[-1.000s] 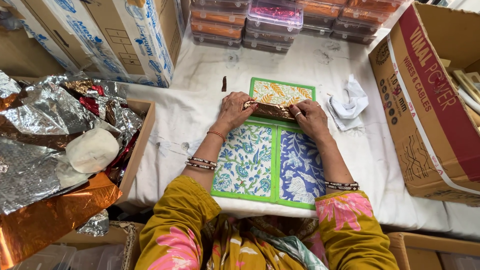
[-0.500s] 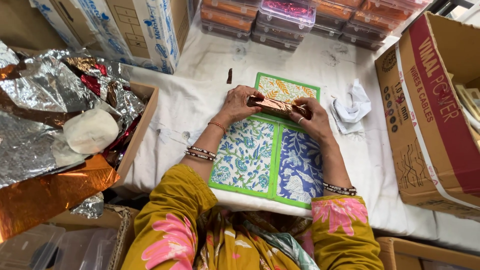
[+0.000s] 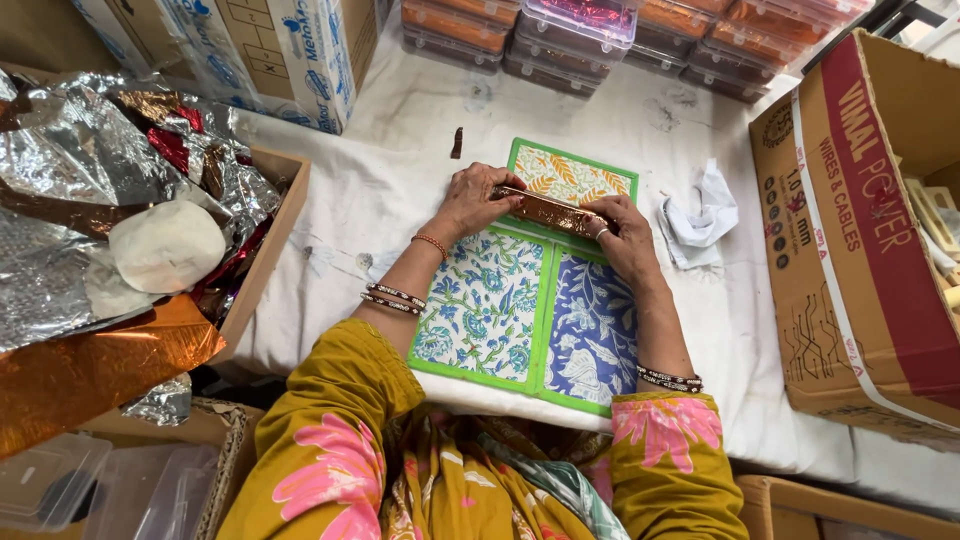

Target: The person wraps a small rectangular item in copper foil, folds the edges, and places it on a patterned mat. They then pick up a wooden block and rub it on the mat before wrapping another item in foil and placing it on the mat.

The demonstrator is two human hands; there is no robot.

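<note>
My left hand and my right hand grip the two ends of a long, narrow bar wrapped in shiny copper-coloured foil. The bar lies crosswise over a green-edged floral mat with blue, white and orange leaf-print panels. The mat rests on a white cloth-covered table. My fingers press along the foil on top of the bar. Bangles circle both wrists and my sleeves are mustard with pink flowers.
A crumpled white paper lies right of the mat. A small brown scrap lies above it. An open box of silver, red and orange foil holds a white lump at left. Stacked plastic containers line the back; a cardboard box stands right.
Both hands stay on the foil-wrapped bar with small finger shifts. The view has tilted slightly; nothing on the table has moved.
</note>
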